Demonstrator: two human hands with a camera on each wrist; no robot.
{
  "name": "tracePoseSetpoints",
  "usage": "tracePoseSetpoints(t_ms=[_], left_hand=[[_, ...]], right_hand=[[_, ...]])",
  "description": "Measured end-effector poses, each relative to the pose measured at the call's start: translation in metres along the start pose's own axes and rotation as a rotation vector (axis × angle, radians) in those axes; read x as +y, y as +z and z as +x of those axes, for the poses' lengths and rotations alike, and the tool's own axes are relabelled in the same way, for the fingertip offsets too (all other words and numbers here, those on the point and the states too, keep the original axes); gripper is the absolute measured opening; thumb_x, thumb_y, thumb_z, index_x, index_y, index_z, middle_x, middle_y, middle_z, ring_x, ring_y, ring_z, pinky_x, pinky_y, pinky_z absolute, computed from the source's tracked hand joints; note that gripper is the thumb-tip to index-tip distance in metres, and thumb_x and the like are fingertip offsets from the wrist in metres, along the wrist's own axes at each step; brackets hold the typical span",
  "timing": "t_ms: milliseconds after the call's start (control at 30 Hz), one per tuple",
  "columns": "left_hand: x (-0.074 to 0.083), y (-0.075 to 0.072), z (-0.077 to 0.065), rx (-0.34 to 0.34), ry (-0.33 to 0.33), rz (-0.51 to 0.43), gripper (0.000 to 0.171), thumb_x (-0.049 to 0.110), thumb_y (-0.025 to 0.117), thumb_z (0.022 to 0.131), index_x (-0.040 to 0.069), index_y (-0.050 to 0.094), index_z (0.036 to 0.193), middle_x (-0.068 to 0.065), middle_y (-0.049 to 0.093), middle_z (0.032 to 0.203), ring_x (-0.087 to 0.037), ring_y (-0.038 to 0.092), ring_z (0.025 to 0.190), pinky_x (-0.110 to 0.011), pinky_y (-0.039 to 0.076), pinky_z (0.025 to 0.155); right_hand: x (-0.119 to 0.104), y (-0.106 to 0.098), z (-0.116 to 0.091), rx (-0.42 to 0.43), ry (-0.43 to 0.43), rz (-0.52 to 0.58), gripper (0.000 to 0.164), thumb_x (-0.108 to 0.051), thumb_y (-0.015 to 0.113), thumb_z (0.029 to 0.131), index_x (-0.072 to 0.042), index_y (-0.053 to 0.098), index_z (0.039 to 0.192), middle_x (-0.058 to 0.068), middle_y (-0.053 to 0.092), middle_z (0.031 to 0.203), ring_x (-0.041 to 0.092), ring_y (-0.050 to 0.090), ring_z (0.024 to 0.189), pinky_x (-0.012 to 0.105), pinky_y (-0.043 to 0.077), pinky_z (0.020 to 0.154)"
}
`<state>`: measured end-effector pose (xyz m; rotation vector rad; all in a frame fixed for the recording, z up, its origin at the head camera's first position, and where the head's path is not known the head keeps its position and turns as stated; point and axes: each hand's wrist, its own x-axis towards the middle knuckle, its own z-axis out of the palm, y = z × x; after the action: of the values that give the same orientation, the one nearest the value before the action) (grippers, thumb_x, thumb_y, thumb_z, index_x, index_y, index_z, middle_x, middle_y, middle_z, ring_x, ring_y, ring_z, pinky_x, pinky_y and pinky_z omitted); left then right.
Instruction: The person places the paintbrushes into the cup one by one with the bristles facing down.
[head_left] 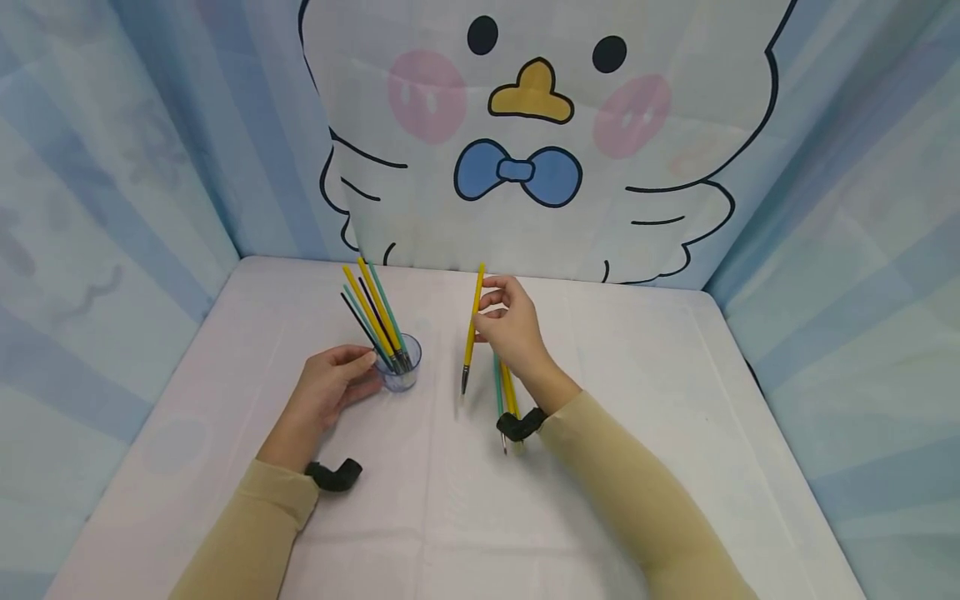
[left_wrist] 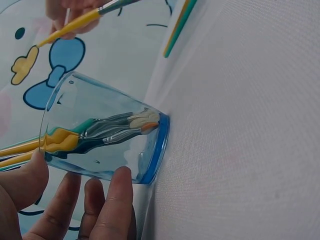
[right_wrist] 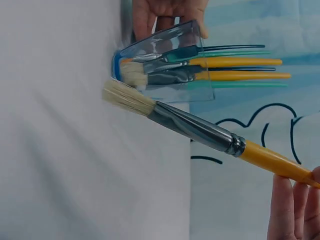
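My left hand (head_left: pixel 333 385) holds the side of a clear cup (head_left: pixel 398 380) with a blue base, its thumb by the rim and fingertips against the wall in the left wrist view. Several paintbrushes (right_wrist: pixel 235 62) with yellow, teal and dark handles lean in the cup, bristles down. To the right of it, my right hand (head_left: pixel 513 325) pinches a yellow-handled paintbrush (right_wrist: pixel 192 127) by the handle. This brush hangs bristles down, slightly tilted, with pale bristles and a silver ferrule. Below my right wrist lie more brushes, a teal one (head_left: pixel 498 387) and yellow ones (head_left: pixel 509 390), partly hidden by the wrist strap.
A white cloth covers the table (head_left: pixel 420 517). Behind it hangs a backdrop (head_left: pixel 525 233) with a cartoon face and a blue bow tie. Blue and white curtains (head_left: pixel 847 333) close in both sides. Dark straps (head_left: pixel 335 475) sit on both wrists.
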<state>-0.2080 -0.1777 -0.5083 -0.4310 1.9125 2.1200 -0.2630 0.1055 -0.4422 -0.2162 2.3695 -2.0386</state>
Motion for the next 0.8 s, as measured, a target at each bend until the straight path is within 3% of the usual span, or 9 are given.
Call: tracePoseSetpoints(t_ms=[333,800], left_hand=[[0.002,0.001,-0.002,0.003,-0.022,-0.01,0.039,0.018,0.072,0.105,0.0,0.063,0.138,-0.004,0.063,0.121,-0.013,0.066,0.105,-0.03,0.068,0.092],[0.001,0.001,0.0,0.003,-0.024,-0.019,0.038,0.018,0.072,0.105,0.0,0.063,0.138,-0.004,0.064,0.12,-0.014,0.067,0.106,-0.031,0.068,0.093]], right_hand=[[-0.024,0.024,0.006,0.024,-0.189,0.09,0.047,0.009,0.065,0.095,-0.008,0.055,0.137,0.006,0.059,0.105,0.018,0.067,0.085,0.064,0.068,0.085],[-0.029,0.053,0.014,0.023,-0.257,0.134,0.048,0.01,0.066,0.098,-0.01,0.054,0.139,0.011,0.059,0.111,0.02,0.066,0.092,0.048,0.071,0.084]])
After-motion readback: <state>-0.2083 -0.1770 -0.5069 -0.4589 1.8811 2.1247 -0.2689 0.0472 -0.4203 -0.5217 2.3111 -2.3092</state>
